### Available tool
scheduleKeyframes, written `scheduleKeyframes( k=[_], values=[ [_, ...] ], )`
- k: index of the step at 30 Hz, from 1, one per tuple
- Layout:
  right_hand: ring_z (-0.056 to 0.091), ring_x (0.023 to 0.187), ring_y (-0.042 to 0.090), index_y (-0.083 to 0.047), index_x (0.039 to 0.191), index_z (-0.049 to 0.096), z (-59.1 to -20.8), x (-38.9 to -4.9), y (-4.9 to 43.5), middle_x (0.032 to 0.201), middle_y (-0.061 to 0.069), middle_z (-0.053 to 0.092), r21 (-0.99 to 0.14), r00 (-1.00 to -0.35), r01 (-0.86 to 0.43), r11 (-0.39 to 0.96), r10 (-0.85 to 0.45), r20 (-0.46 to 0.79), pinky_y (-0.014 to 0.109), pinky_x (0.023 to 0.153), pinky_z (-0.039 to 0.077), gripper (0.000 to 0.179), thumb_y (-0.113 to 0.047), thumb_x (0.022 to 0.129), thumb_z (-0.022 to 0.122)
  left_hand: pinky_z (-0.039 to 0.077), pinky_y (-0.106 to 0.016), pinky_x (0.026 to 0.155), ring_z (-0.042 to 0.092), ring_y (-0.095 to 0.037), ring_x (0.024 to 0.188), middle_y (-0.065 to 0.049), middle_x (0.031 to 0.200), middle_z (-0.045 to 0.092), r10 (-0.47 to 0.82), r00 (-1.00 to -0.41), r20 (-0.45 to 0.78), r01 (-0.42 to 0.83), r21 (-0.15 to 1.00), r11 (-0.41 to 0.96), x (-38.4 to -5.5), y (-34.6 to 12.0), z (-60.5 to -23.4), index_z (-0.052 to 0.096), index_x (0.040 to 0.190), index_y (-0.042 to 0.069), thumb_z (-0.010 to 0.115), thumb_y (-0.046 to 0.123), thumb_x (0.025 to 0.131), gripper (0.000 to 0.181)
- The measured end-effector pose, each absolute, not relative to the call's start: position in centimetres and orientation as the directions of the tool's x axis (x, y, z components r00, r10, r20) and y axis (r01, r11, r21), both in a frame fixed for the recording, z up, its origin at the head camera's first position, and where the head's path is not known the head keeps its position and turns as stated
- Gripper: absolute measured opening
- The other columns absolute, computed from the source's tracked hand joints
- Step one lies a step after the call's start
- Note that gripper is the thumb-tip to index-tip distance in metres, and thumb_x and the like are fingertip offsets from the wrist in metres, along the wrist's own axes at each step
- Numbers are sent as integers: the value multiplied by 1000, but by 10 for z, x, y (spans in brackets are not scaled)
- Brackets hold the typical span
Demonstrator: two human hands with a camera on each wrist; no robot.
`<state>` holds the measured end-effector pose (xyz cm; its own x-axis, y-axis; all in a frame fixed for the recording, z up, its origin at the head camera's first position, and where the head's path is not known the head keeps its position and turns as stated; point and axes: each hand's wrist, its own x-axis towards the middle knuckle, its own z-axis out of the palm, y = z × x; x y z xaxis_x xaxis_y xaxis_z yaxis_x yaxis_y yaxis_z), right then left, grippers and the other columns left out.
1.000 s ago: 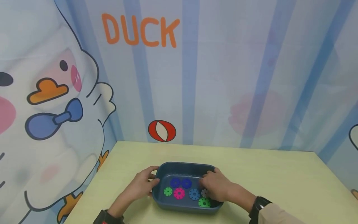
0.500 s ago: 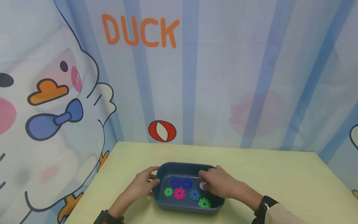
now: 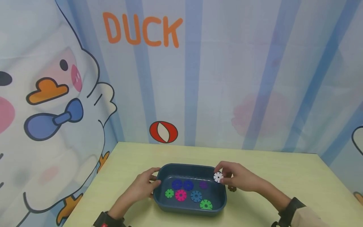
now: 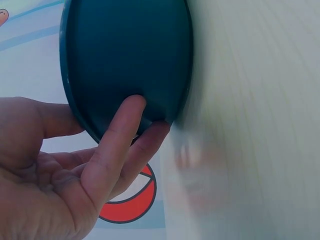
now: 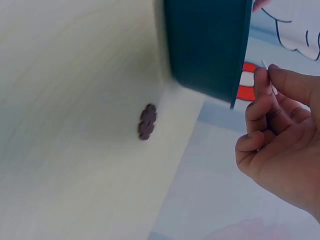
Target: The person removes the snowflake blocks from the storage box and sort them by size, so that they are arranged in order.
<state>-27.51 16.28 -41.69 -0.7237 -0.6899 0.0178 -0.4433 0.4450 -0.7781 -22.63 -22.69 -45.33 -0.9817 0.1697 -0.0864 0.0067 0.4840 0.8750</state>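
Observation:
A dark blue-green rectangular plastic basin (image 3: 190, 212) stands on the table. My left hand (image 3: 144, 186) grips its left end, thumb at the rim and fingers against the outer wall; the left wrist view shows those fingers (image 4: 117, 135) on the wall. Over the basin's right rim, my right hand (image 3: 241, 176) pinches a white notched plastic disc (image 3: 218, 177) between thumb and fingertips. In the right wrist view that white disc (image 5: 269, 75) is seen edge-on. Inside the basin lie several notched discs, among them a pink one (image 3: 181, 195), a purple one (image 3: 203, 184) and a larger green one (image 3: 206, 204).
A brown notched disc (image 3: 232, 188) lies on the table (image 3: 272, 170) just right of the basin, partly behind my right hand in the head view. Behind the table hangs a striped cloth backdrop (image 3: 215, 78) with a duck print.
My right hand has lifted the white disc from inside the basin and moved it up and right to the rim. The purple and brown discs have come into view. My left hand stays on the basin.

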Motion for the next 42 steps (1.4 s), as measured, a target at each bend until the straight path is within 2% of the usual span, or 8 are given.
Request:
scheduleKeyframes(
  k=[3, 8, 13, 19, 26, 42],
  values=[
    [66, 68, 21, -1, 127, 63, -423, -276, 176, 82, 9, 64, -804, -745, -417, 424, -666, 35, 32, 64, 59, 27, -2, 100, 68, 67, -40, 58, 77, -30, 93, -29, 126, 69, 162, -983, -88, 1, 876, 482, -226, -226, -451, 44, 156, -3, 63, 4, 103, 56],
    [61, 73, 13, 2, 127, 62, -431, -277, 192, 82, 8, 64, -826, -776, -381, 415, -629, 42, 26, 70, 54, 28, 0, 100, 68, 67, -41, 58, 76, -30, 90, -28, 125, 69, 150, -985, -89, -6, 879, 478, -225, -225, -451, 44, 157, -1, 63, 4, 104, 57],
    [57, 75, 9, 4, 127, 63, -439, -276, 203, 83, 5, 62, -834, -802, -358, 420, -595, 45, 23, 69, 52, 29, 0, 99, 68, 67, -42, 57, 77, -31, 91, -28, 124, 69, 174, -981, -91, 2, 882, 471, -225, -226, -451, 43, 158, 1, 66, 2, 100, 62],
    [56, 74, 11, 5, 126, 64, -455, -282, 219, 83, 5, 62, -815, -835, -329, 478, -550, 14, 23, 64, 48, 28, 0, 98, 68, 67, -41, 56, 76, -34, 96, -32, 126, 67, 201, -977, -73, 30, 885, 464, -225, -228, -453, 42, 158, 0, 67, -2, 98, 66],
    [54, 70, 9, 6, 123, 65, -475, -284, 237, 81, 6, 64, -794, -843, -310, 523, -537, -24, 22, 59, 45, 27, 4, 96, 66, 67, -41, 55, 76, -32, 94, -35, 127, 66, 206, -976, -72, 34, 883, 469, -225, -228, -453, 42, 158, 0, 66, -3, 97, 65],
    [52, 69, 7, 0, 119, 68, -484, -280, 242, 78, 1, 63, -741, -852, -332, 583, -523, -30, 22, 59, 43, 24, -1, 95, 71, 66, -41, 53, 76, -31, 92, -32, 127, 67, 201, -977, -64, 40, 878, 476, -225, -226, -454, 43, 158, 1, 65, -3, 97, 65]
  ],
)
